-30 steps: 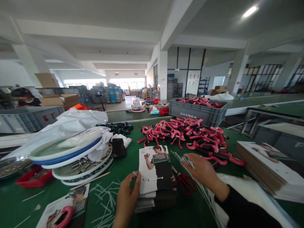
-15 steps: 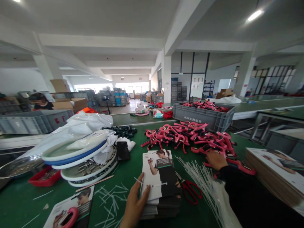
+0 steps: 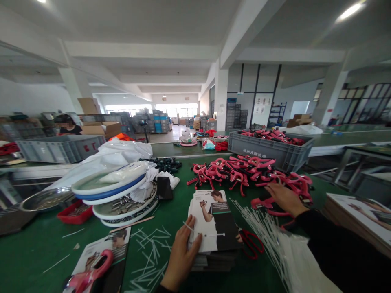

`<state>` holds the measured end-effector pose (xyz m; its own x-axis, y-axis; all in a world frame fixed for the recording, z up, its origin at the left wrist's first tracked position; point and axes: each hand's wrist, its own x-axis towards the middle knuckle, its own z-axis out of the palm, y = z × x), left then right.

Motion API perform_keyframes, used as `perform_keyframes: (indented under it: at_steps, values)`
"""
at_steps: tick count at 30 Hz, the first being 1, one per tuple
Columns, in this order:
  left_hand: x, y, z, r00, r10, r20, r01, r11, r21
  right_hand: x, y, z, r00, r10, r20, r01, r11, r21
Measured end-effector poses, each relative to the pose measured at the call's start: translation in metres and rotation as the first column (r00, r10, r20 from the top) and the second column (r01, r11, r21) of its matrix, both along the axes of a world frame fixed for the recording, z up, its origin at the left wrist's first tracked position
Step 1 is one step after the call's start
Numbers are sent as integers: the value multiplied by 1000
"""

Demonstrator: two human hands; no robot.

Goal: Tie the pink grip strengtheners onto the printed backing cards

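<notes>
My left hand [image 3: 183, 254] lies flat with its fingers stretched on the left edge of a stack of printed cards [image 3: 214, 224] on the green table. A white cable tie is threaded through the top card. My right hand [image 3: 285, 198] reaches into the heap of pink hand grippers [image 3: 244, 171] and closes on one pink hand gripper [image 3: 265, 203] at the heap's near right edge. A bundle of white cable ties [image 3: 262, 232] lies between the cards and my right sleeve. Red scissors [image 3: 252, 244] lie beside the card stack.
A grey crate [image 3: 269, 152] of pink grippers stands behind the heap. Stacked round trays with small parts [image 3: 122, 195] sit at left, a finished card with a gripper [image 3: 94, 268] at front left, a cardboard stack [image 3: 360, 219] at right. Another person [image 3: 67, 124] works at far left.
My right hand moved from the cable ties up to the pink gripper heap and took hold of one. The left hand stayed on the cards. The view shifted slightly.
</notes>
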<state>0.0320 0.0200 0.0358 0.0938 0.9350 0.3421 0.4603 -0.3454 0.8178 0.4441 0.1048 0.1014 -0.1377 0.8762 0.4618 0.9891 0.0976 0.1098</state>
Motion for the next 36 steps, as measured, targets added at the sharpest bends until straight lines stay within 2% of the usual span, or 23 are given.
perform_keyframes:
  at_steps: [4, 7, 10, 13, 16, 18, 23, 26, 31, 36]
  values:
    - [0, 0, 1, 1000, -7, 26, 7, 1000, -1, -17, 2, 6, 988, 132, 74, -118, 979, -167]
    - [0, 0, 1, 999, -3, 34, 3, 1000, -8, -24, 0, 16, 981, 163, 107, -136, 965, -222]
    - [1, 0, 0, 999, 4, 33, -3, 1000, -9, -31, -4, 33, 988, 101, 113, -81, 982, -168]
    - [1, 0, 0, 999, 16, 44, -16, 1000, 1, -43, -9, 51, 997, -56, 58, 58, 998, -37]
    - [1, -1, 0, 999, 18, 46, -18, 1000, 9, -69, -11, 65, 984, -172, -57, 175, 983, 62]
    - [1, -1, 0, 998, 18, 52, -18, 1000, 10, -95, -12, 70, 980, -157, -122, 166, 984, 64]
    - [1, -2, 1, 998, 20, 65, -20, 1000, 11, -168, -13, 61, 980, -73, -183, 82, 996, 38]
    - [2, -2, 1, 999, 13, 51, -13, 1000, 11, -196, -21, 51, 986, -46, -162, 56, 997, 52]
    - [4, -3, 2, 998, 28, 64, -29, 999, 14, -207, -48, 42, 997, 21, -69, -14, 996, 93]
    - [5, -4, 5, 998, 29, 60, -30, 999, 11, -210, -75, 30, 996, 92, 3, -91, 993, 79]
